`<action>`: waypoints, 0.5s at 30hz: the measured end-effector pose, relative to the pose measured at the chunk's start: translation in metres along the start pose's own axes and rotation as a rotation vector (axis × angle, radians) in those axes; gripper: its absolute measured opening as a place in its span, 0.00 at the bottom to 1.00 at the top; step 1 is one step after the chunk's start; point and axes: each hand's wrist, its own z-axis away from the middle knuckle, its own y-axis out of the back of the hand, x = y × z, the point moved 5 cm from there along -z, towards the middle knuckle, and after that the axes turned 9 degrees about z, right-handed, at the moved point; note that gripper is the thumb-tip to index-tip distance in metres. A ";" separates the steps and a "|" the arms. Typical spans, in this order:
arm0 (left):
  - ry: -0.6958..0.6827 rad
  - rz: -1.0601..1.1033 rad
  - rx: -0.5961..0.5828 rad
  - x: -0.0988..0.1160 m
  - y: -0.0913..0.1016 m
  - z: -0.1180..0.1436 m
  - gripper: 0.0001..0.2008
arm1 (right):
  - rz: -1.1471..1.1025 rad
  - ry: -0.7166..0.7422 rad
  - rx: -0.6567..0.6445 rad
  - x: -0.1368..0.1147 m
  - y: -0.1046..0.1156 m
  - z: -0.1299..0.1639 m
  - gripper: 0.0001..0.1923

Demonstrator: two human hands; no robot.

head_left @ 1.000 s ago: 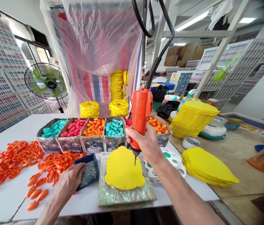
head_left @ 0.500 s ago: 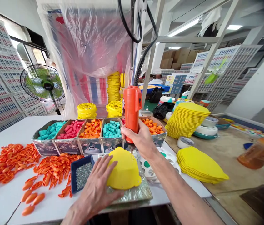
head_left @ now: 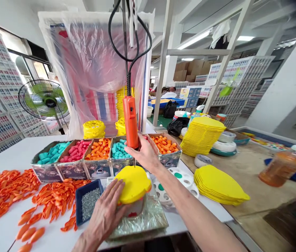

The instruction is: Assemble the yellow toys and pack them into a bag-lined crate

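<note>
My right hand [head_left: 148, 154] is wrapped round the lower end of an orange electric screwdriver [head_left: 130, 120], which hangs upright from a cable. Its thin bit points down at the far edge of a yellow lobed plastic plate [head_left: 133, 183]; whether they touch I cannot tell. My left hand [head_left: 108, 206] grips the plate's left side, fingers on top and thumb low. The plate is tilted, and a pale part with a red mark shows beneath it. Under this lies a plastic-wrapped pad [head_left: 151, 218]. A blue tray [head_left: 78, 204] of small metal screws sits beside my left hand.
Divided boxes [head_left: 71, 169] of teal, pink and orange pieces line the back. Orange parts [head_left: 53, 199] are heaped at left. White pieces with round holes [head_left: 175, 183] lie under my right forearm. Yellow plates [head_left: 217, 182] are stacked at right, near an orange bottle [head_left: 281, 166].
The screwdriver and my right hand have moved up and left, off the middle of the plate. My left hand has tilted the plate up, exposing the pale part below. The view has shifted slightly.
</note>
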 end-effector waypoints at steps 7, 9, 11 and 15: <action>0.122 0.186 0.149 -0.025 0.020 0.012 0.20 | -0.018 -0.010 -0.004 0.018 -0.005 0.002 0.20; 0.305 0.299 0.194 -0.033 0.025 0.019 0.17 | -0.041 -0.026 -0.008 0.021 -0.006 0.002 0.22; 0.497 0.391 0.262 -0.037 0.032 0.030 0.16 | -0.068 -0.032 -0.020 0.024 -0.007 0.002 0.24; 0.767 0.571 0.335 -0.038 0.044 0.047 0.20 | -0.116 -0.076 -0.033 0.032 -0.006 0.011 0.27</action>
